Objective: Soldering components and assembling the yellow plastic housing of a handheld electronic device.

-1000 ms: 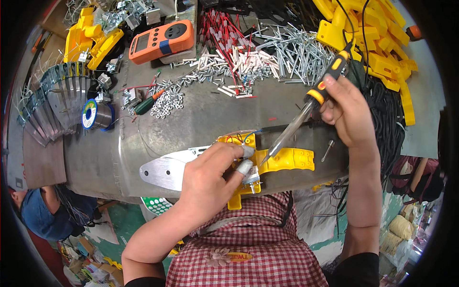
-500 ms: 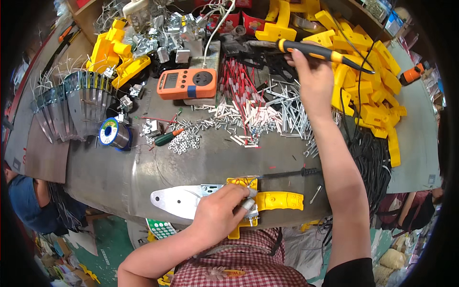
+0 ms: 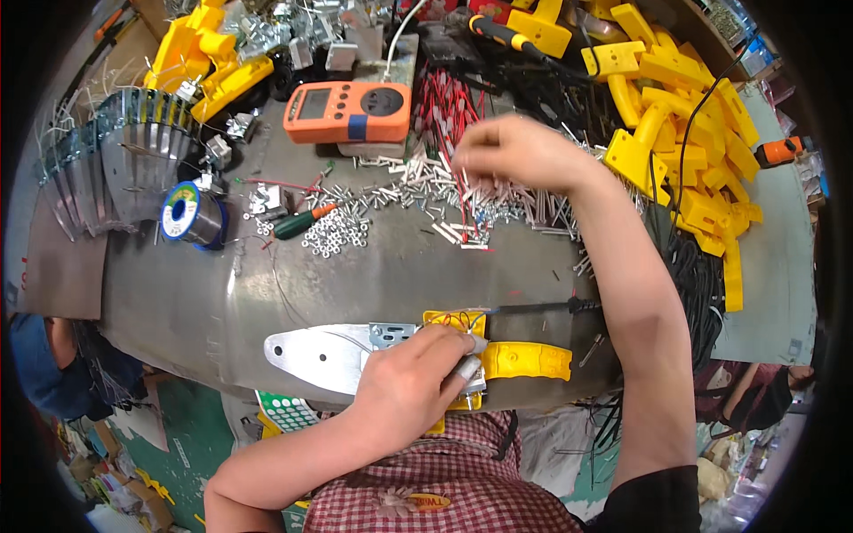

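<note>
My left hand (image 3: 410, 371) lies over a yellow plastic housing (image 3: 528, 361) at the table's near edge, its fingers closed on it. Small red and blue wires show at the top of the housing. A flat silver metal plate (image 3: 302, 351) with holes sticks out to the left, beside a small slotted bracket (image 3: 389, 334). My right hand (image 3: 520, 153) hovers with bent fingers over a pile of white tubular pieces (image 3: 418, 182) and red wires (image 3: 444, 102). Its fingertips are blurred; whether they hold anything is unclear. A soldering iron (image 3: 502, 34) with a black and orange handle lies at the back.
An orange meter (image 3: 346, 111) stands beyond the small screws and nuts (image 3: 336, 233). Left of them are a green-handled screwdriver (image 3: 298, 224), a solder spool (image 3: 193, 216) and fanned metal plates (image 3: 147, 160). Yellow housings (image 3: 689, 133) and black cables (image 3: 680, 302) pile up at right.
My right hand has let go of the soldering iron, now lying at the back, and moved left and nearer over the small parts. My left hand stays on the yellow housing.
</note>
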A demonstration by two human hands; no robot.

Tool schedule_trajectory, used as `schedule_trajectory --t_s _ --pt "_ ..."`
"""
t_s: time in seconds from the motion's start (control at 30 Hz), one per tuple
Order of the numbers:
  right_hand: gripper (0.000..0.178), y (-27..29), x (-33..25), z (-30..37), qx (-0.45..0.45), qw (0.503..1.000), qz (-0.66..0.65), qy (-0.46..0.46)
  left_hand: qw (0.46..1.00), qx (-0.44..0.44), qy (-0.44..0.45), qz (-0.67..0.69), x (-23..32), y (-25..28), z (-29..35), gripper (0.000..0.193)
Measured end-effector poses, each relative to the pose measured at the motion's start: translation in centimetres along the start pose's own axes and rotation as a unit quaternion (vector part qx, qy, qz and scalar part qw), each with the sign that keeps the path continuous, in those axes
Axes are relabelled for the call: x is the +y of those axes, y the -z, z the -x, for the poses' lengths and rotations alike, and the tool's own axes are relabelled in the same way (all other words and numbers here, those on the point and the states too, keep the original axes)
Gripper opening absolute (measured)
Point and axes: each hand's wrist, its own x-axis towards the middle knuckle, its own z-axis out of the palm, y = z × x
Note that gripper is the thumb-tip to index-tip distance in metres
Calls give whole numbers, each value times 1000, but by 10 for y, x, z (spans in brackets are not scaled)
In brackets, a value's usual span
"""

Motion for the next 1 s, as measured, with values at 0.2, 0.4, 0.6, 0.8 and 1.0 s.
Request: schedule_trajectory --t_s 0.2,0.4,0.6,0.8,1.0 --pt "22 -36 2 59 -187 981 51 23 1000 -18 16 -5 0 1 -2 27" --pt "20 -48 6 79 -166 984 41 49 1000 -24 18 -7 3 -1 -1 28" --pt "16 -66 -18 83 -78 992 65 70 1000 -17 13 -16 3 -1 0 26" --pt "16 -81 -16 87 4 993 70 92 1000 -7 4 -24 4 -1 0 24" --pt "16 -85 -14 90 55 995 20 87 1000 -5 3 -23 3 -2 0 24"
